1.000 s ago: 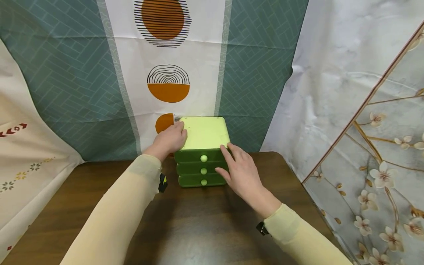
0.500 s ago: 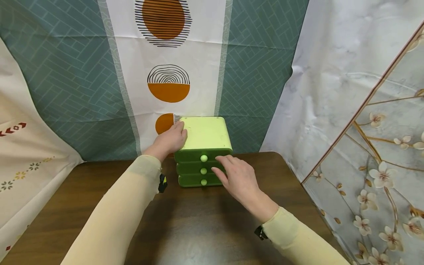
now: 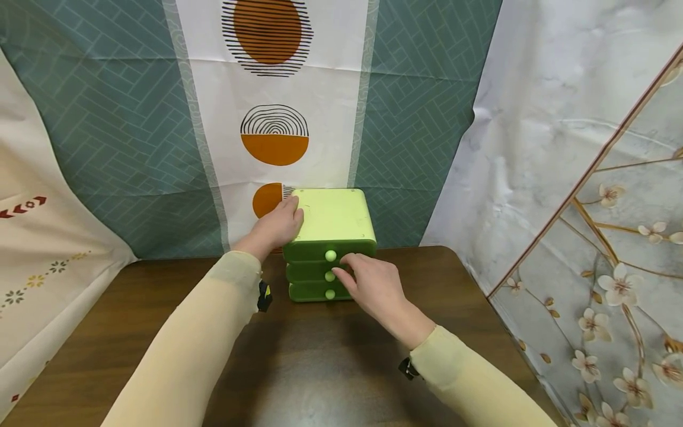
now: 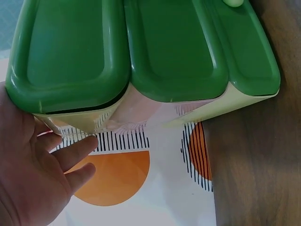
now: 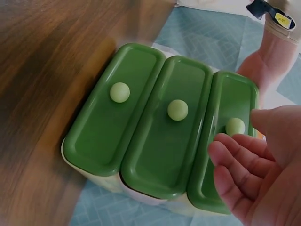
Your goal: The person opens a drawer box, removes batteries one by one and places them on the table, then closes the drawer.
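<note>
A small green chest of drawers stands on the wooden table, with a pale green top and three dark green drawers, all closed. Each drawer front has one round pale knob; the top knob is visible in the head view. My left hand rests on the chest's upper left edge, its fingers fairly straight along the side in the left wrist view. In front of the drawers is my right hand, fingers loosely bent, thumb apart. The right wrist view shows it close beside the top knob, holding nothing.
The brown wooden table extends in front of the chest. Behind hangs a teal and white patterned cloth, close to the chest's back. A flowered cloth borders the right side, a cream cloth the left.
My right hand has left the chest's upper right edge and moved left and down to the drawer fronts near the knobs. The left hand has stayed on the chest.
</note>
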A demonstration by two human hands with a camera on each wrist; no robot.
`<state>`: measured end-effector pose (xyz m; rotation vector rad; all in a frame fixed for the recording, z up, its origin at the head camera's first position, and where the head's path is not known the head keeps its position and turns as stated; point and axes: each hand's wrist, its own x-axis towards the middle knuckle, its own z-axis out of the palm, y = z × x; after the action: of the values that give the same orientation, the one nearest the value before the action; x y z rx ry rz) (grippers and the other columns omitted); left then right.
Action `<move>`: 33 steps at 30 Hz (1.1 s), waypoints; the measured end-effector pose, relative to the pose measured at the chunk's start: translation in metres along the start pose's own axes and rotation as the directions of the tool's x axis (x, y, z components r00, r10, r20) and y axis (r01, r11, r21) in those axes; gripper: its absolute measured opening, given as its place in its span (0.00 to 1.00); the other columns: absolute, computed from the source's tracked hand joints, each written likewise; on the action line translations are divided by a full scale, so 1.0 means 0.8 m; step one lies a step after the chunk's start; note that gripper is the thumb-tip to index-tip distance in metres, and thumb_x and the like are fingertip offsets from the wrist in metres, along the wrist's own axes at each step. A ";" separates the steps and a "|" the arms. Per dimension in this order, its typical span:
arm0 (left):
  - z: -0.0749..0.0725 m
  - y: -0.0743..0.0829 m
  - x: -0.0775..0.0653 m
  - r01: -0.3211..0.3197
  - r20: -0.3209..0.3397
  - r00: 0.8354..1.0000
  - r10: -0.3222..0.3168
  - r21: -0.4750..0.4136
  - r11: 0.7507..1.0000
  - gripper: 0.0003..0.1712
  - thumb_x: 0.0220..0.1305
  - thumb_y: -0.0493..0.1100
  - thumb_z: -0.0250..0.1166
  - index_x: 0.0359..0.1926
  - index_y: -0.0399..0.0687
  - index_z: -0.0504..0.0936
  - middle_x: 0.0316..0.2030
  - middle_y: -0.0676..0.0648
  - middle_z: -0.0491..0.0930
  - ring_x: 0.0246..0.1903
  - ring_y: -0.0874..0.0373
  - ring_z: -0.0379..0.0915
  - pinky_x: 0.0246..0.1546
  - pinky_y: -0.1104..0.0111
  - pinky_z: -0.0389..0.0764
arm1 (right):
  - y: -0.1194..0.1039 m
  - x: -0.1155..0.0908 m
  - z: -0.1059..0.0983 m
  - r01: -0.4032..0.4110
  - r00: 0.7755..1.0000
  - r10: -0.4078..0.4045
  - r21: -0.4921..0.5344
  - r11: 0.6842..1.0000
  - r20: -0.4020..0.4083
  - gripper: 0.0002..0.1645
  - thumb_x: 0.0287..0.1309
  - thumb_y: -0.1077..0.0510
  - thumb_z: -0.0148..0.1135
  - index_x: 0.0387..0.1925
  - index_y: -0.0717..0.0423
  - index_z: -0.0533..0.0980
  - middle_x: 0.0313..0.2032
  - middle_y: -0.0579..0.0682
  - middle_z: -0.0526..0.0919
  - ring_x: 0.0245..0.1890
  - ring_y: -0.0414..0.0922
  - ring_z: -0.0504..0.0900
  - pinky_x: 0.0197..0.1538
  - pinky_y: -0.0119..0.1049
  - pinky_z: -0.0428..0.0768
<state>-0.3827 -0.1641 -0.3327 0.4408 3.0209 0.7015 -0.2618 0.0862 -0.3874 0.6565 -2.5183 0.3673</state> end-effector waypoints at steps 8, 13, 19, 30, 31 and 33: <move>0.002 -0.002 -0.002 -0.002 0.003 1.000 0.002 -0.059 0.998 0.39 0.91 0.54 0.29 0.90 0.38 0.41 0.89 0.38 0.37 0.88 0.42 0.32 0.85 0.47 0.42 | -0.005 0.012 0.009 -0.034 0.999 0.035 -0.025 0.999 0.007 0.17 0.76 0.39 0.70 0.44 0.47 0.90 0.30 0.39 0.88 0.21 0.37 0.77 0.24 0.35 0.75; 0.002 -0.003 -0.003 -0.011 0.007 1.000 0.011 -0.097 0.995 0.39 0.91 0.54 0.30 0.90 0.38 0.40 0.89 0.37 0.36 0.88 0.43 0.30 0.85 0.47 0.42 | -0.007 0.019 0.015 -0.055 0.998 0.054 -0.060 0.997 -0.020 0.19 0.76 0.37 0.69 0.38 0.45 0.88 0.21 0.38 0.83 0.17 0.38 0.74 0.21 0.36 0.72; 0.002 -0.003 -0.003 -0.019 0.001 1.000 0.019 -0.104 0.994 0.39 0.91 0.54 0.30 0.90 0.37 0.41 0.89 0.36 0.37 0.88 0.42 0.31 0.85 0.47 0.43 | -0.008 0.024 0.020 -0.067 0.997 0.064 -0.100 0.993 -0.040 0.23 0.76 0.34 0.68 0.33 0.46 0.86 0.14 0.39 0.74 0.13 0.40 0.71 0.19 0.38 0.70; 0.000 -0.003 0.003 -0.020 -0.020 1.000 0.020 -0.043 0.999 0.39 0.90 0.53 0.32 0.89 0.37 0.46 0.89 0.37 0.43 0.88 0.43 0.35 0.85 0.47 0.45 | -0.007 0.032 0.028 -0.070 0.997 0.066 -0.116 0.991 -0.042 0.29 0.76 0.34 0.67 0.23 0.46 0.77 0.12 0.40 0.67 0.12 0.41 0.67 0.18 0.38 0.67; -0.001 -0.003 0.003 -0.021 -0.019 1.000 0.020 -0.044 0.999 0.39 0.90 0.53 0.32 0.89 0.37 0.46 0.89 0.37 0.42 0.88 0.42 0.35 0.85 0.47 0.44 | -0.007 0.033 0.029 -0.068 0.997 0.064 -0.117 0.991 -0.042 0.29 0.76 0.34 0.67 0.22 0.45 0.76 0.12 0.40 0.67 0.12 0.41 0.67 0.18 0.38 0.66; -0.002 -0.003 0.002 -0.023 -0.019 1.000 0.022 -0.045 0.999 0.39 0.90 0.53 0.32 0.89 0.36 0.46 0.89 0.37 0.41 0.88 0.42 0.35 0.85 0.47 0.44 | -0.007 0.035 0.029 -0.063 0.998 0.059 -0.117 0.991 -0.038 0.31 0.77 0.34 0.66 0.21 0.45 0.73 0.12 0.40 0.66 0.12 0.41 0.66 0.18 0.38 0.66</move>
<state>-0.3854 -0.1664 -0.3324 0.4699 3.0146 0.7782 -0.2897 0.0618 -0.3912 0.5242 -2.5094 0.2464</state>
